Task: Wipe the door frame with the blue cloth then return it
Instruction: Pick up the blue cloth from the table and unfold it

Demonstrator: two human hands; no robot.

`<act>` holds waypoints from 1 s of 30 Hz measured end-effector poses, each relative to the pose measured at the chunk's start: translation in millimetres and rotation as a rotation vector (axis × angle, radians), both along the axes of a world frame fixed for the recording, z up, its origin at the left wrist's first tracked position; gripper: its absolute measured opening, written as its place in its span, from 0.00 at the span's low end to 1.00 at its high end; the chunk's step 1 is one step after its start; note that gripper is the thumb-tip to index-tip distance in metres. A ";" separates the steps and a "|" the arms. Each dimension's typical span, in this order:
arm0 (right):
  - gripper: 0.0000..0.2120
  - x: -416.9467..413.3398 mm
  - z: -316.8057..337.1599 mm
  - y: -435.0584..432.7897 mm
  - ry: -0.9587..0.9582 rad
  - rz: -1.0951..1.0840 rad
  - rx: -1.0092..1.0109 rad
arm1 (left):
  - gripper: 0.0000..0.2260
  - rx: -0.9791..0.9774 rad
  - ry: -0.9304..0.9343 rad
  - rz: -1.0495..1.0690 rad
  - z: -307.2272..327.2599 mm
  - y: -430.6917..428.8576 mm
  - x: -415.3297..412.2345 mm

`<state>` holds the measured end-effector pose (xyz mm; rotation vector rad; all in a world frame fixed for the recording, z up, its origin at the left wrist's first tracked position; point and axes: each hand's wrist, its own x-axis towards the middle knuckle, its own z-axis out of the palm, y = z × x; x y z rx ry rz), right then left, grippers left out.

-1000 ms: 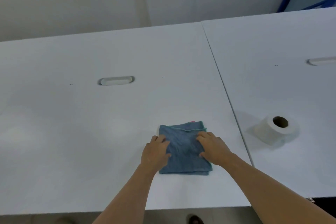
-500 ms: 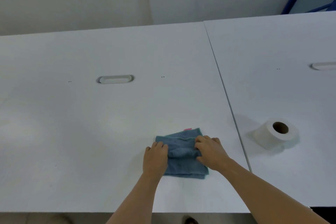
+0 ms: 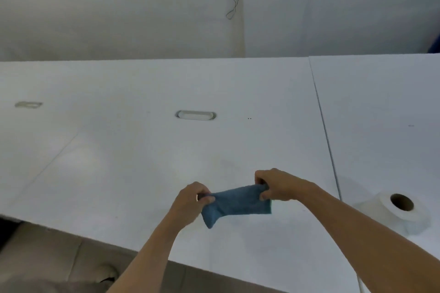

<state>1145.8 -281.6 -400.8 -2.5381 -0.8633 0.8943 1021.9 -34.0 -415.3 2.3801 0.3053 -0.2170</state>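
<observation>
Blue cloth (image 3: 235, 204) held above the white surface (image 3: 142, 162) at lower centre, left hand (image 3: 190, 202) pinching its left end, right hand (image 3: 278, 187) gripping its right end, toilet paper roll (image 3: 400, 207) at lower right

Cloth (image 3: 235, 204) between left hand (image 3: 190, 204) and right hand (image 3: 278, 185), seemingly above table (image 3: 142, 162); paper roll (image 3: 378, 208) rightward.

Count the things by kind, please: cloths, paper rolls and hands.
blue cloth: 1
paper roll: 1
hands: 2, the left hand and the right hand, each gripping one end of the cloth
Total: 4
</observation>
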 end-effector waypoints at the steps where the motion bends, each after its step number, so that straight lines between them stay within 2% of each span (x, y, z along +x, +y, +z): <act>1: 0.10 0.4 12.5 10.1 -0.005 0.013 0.026 | 0.02 -0.028 -0.022 0.044 11.8 8.5 -8.2; 5: 0.12 -8.2 62.1 57.0 -0.050 0.108 0.125 | 0.05 -0.069 -0.121 0.192 62.9 39.7 -48.9; 10: 0.03 -49.5 125.0 122.0 -0.125 0.264 0.237 | 0.06 -0.009 -0.278 0.355 121.4 83.0 -127.3; 13: 0.06 -92.8 151.3 158.9 -0.107 0.319 0.341 | 0.07 -0.056 -0.348 0.478 149.9 105.4 -190.9; 21: 0.06 -254.0 212.4 252.8 -0.129 0.677 0.443 | 0.05 0.134 -0.517 0.693 212.5 124.1 -406.2; 30: 0.06 -456.8 259.3 345.9 -0.169 1.168 0.512 | 0.07 0.384 -0.529 1.059 250.9 103.4 -634.6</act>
